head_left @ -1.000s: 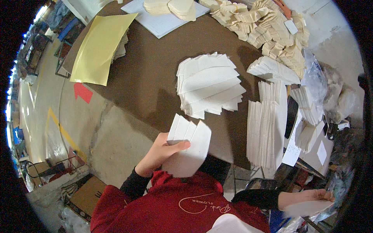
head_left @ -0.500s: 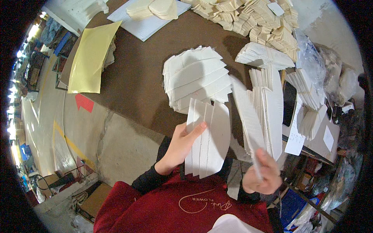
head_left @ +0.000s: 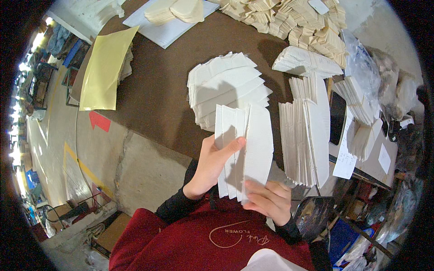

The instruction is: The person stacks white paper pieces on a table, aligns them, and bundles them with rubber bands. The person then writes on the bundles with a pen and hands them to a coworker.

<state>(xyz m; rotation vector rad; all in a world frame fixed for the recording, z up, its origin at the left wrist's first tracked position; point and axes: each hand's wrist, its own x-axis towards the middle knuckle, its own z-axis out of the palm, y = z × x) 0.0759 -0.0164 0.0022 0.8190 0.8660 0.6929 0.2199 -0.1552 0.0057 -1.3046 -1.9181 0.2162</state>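
My left hand (head_left: 213, 163) is closed round a fan of white fabric-like panels (head_left: 231, 131), its thumb pressed across their faces. A further white panel (head_left: 258, 140) with a curved right edge lies on top of that fan at the right. My right hand (head_left: 270, 199) pinches this panel near its lower end. Just beyond my hands, a round fanned pile of white panels (head_left: 228, 88) rests on the brown table (head_left: 153, 97). To the right stands a row of the same panels on edge (head_left: 304, 135).
Cream bundles (head_left: 289, 20) heap at the far right of the table, with a white stack (head_left: 307, 62) before them. A yellow sheet (head_left: 108, 67) lies at the left edge. Cream pieces on a white board (head_left: 167, 29) lie at the back. More white stacks (head_left: 357, 101) stand farther right.
My right hand has brought a panel left from the upright row onto the fan in my left hand. My left thumb has shifted slightly right.
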